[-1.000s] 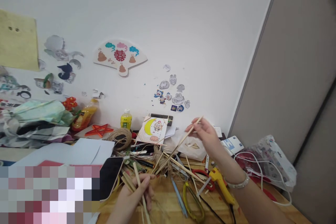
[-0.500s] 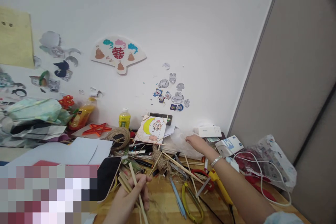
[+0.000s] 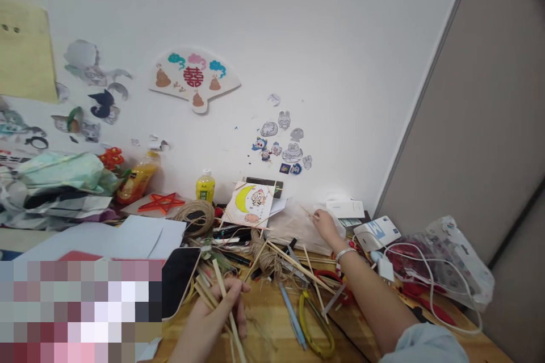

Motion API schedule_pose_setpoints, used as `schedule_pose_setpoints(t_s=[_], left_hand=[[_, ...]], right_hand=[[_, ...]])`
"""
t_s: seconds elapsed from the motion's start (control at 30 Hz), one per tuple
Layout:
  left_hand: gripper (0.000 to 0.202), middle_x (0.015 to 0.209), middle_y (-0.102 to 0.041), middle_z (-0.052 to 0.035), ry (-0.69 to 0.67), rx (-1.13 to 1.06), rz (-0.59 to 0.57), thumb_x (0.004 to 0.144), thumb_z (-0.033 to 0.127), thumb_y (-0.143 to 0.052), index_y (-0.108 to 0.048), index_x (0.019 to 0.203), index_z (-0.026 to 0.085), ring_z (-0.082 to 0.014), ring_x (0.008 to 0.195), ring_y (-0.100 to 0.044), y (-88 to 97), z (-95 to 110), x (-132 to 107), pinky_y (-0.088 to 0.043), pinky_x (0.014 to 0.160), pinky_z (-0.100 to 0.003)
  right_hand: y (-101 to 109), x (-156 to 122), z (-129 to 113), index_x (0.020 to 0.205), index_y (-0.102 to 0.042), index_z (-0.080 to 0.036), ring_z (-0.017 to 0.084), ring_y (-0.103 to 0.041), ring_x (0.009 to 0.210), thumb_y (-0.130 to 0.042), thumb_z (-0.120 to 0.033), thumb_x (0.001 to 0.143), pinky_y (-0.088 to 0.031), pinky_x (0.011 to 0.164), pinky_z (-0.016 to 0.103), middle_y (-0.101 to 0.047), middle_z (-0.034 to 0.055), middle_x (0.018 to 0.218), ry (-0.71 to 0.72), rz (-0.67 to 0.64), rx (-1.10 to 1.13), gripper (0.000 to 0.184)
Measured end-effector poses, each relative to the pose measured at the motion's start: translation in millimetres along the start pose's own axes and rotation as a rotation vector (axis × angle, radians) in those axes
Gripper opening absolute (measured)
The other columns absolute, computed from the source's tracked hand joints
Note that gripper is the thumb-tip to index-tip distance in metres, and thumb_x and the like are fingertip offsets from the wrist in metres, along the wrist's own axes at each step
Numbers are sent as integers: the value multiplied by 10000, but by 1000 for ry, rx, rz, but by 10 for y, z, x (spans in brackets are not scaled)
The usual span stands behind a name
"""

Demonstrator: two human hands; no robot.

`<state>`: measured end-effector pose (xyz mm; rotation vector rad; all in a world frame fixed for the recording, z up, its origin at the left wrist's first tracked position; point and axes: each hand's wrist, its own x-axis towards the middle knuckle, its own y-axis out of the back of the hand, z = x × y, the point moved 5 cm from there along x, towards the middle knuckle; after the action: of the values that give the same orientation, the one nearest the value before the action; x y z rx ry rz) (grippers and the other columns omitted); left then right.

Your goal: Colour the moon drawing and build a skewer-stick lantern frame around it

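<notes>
My left hand is low at the table's front, fingers closed round a flat bamboo strip that slants up to the left. My right hand reaches far across the wooden table to a clear plastic bag near the wall. Its fingers pinch a thin stick there, too small to make out well. A silver bracelet is on that wrist. Loose bamboo sticks lie crossed between my two hands.
A twine roll, a moon picture card, a dark phone, yellow-handled pliers, a blue pen, paper sheets, a yellow bottle and a printed plastic bag with a white cable crowd the table.
My right hand went from raised with a long stick down and forward to the plastic bag by the wall. The long stick is no longer in it. My left hand barely moved.
</notes>
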<state>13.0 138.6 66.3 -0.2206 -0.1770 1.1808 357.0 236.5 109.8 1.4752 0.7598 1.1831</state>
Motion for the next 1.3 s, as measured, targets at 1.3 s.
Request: schedule_pose_setpoints(t_s=[1.3], left_hand=[[583, 427, -574, 29, 9, 6, -22, 499, 733, -717, -573, 634, 184, -149, 362, -556, -46, 72, -23, -382, 392, -230]], right_hand=[[52, -279, 200, 1186, -559, -166, 216, -607, 1008, -569, -324, 912, -522, 843, 423, -585, 87, 1198, 0, -331, -116, 316]])
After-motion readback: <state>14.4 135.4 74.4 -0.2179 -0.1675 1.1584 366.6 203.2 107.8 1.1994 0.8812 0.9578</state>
